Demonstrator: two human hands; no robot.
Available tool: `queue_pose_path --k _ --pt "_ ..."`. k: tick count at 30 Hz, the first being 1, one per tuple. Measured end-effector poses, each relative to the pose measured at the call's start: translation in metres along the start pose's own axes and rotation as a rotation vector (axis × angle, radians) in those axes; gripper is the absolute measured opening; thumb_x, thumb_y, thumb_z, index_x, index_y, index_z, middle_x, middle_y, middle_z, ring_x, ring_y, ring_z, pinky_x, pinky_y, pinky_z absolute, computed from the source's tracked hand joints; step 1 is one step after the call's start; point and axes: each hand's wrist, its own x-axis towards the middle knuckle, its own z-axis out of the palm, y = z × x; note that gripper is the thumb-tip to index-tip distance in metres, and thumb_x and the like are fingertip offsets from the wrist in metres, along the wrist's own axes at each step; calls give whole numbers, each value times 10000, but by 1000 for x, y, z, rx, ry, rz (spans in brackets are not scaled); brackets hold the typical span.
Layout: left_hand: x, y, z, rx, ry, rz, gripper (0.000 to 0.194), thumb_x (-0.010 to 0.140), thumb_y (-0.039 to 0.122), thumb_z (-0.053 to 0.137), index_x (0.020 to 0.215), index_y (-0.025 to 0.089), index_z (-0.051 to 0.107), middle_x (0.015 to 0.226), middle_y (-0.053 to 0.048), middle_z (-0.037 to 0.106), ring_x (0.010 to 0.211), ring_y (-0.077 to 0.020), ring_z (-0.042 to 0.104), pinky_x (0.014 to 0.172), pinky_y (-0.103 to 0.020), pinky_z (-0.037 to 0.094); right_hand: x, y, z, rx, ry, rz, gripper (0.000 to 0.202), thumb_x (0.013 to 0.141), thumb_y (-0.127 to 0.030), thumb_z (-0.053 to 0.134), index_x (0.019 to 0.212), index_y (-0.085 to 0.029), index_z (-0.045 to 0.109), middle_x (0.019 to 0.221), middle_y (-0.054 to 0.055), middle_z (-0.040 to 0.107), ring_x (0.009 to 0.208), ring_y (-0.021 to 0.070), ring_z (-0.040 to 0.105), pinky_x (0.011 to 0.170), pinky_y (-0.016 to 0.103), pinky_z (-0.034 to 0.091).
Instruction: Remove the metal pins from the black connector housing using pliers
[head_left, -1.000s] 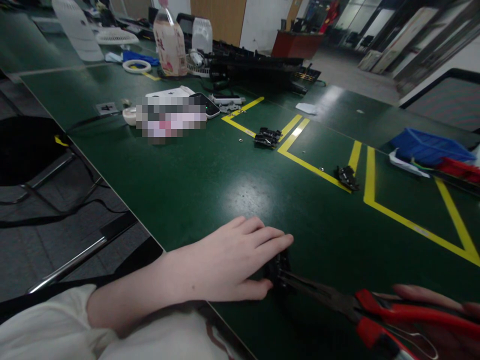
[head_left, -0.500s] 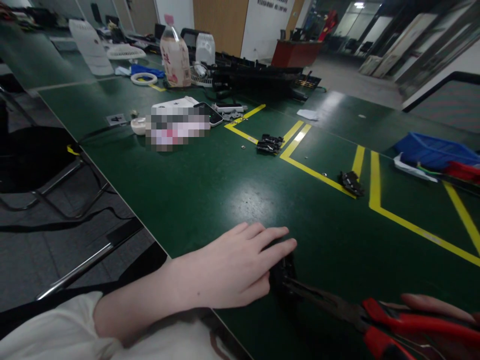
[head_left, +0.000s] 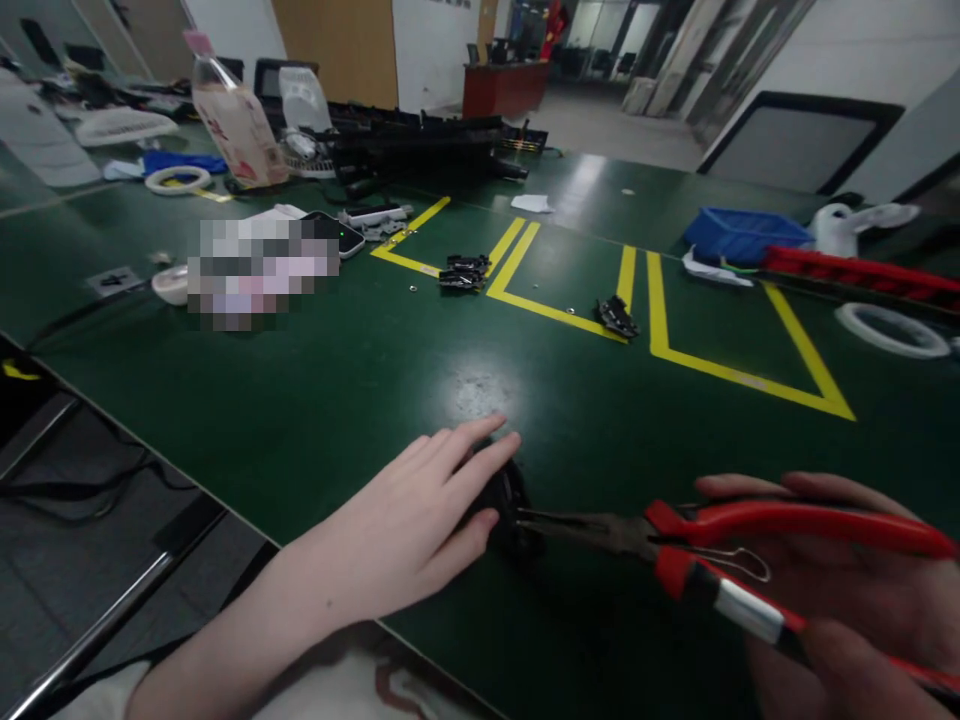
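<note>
My left hand (head_left: 427, 515) is wrapped over a black part (head_left: 514, 510) on the green table (head_left: 337, 390), near its front edge. The hand covers much of this part, and its exact shape is too dark to tell. From the right, the narrow jaws of red-handled pliers (head_left: 675, 545) reach the part's right side. My right hand (head_left: 847, 590) holds the pliers by their handles, with the palm partly in view and a wire spring between the handles.
Small black parts (head_left: 465, 272) and another black piece (head_left: 617, 316) lie by yellow tape marks (head_left: 750, 380). A bottle (head_left: 240, 130), a phone (head_left: 341, 233) and black equipment (head_left: 420, 150) stand or lie behind. At the right are a blue bin (head_left: 746, 235) and a white ring (head_left: 892, 330).
The view has turned rightward, showing more of the table's right side. More of my right hand and the pliers is in view. My left hand stays on the black part.
</note>
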Motion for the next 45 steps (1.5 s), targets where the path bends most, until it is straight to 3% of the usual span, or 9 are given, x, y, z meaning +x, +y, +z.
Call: queue_pose_path --k 6,12,15,19,22,28,30,39,45 --pt "-2 -2 3 -7 -12 -49 533 1043 323 410 1552 316 252 1651 -26 267 1470 -214 371 1202 -458 402 9 -5 11 193 38 63 454 587 -464 907 987 -365 715 977 29 744 825 233 739 675 319 636" --pt "-3 -3 8 -53 -26 -83 480 1057 328 375 1529 353 290 1624 -36 301 1425 -245 438 1167 -488 441 11 -9 12 253 59 236 481 651 -470 873 1058 -324 662 1038 29 731 958 272 723 836 438 610" --pt "-3 -3 10 -56 36 -121 455 1055 337 385 1504 374 318 1601 -36 325 1342 -245 518 1098 -466 501 10 -10 12 271 61 306 572 638 -503 872 1109 -293 627 1075 54 724 990 301 713 879 492 583" --pt "-3 -1 9 -53 121 -146 398 1053 338 408 1447 380 377 1518 -31 420 1263 -237 556 1047 -455 507 10 -8 10 283 54 342 620 651 -531 856 1158 -275 608 1134 63 718 1043 303 692 939 503 535" --pt "-5 0 5 -44 88 -150 380 1054 363 411 1433 387 392 1426 -28 501 1203 -230 571 978 -426 521 8 -7 9 301 40 348 610 668 -529 848 1170 -279 610 1126 49 722 1069 293 680 951 477 522" --pt "-7 -1 9 103 -15 -81 739 878 526 689 1504 362 332 1414 -65 520 1207 -313 547 971 -491 506 3 -5 11 321 6 351 632 670 -533 841 1188 -279 582 1104 45 732 1040 293 694 928 463 528" --pt "-6 -1 11 115 -29 -94 778 837 540 729 1496 345 365 1387 -70 538 1182 -315 558 967 -491 508 1 -7 13 324 17 344 641 661 -534 846 1186 -281 578 1047 37 738 1005 282 703 908 453 543" --pt "-4 3 8 -71 -29 -201 322 965 437 596 1261 310 577 1220 -39 596 1100 -243 585 929 -396 528 -5 -11 14 311 -8 196 529 706 -493 824 1141 -314 582 1085 58 713 951 283 723 772 422 619" --pt "-2 2 7 -51 -58 -168 278 966 397 596 1234 323 583 1228 -24 588 1085 -234 599 937 -400 531 -3 -3 10 345 -69 149 462 712 -445 823 1102 -340 599 1125 62 716 972 300 724 771 426 634"
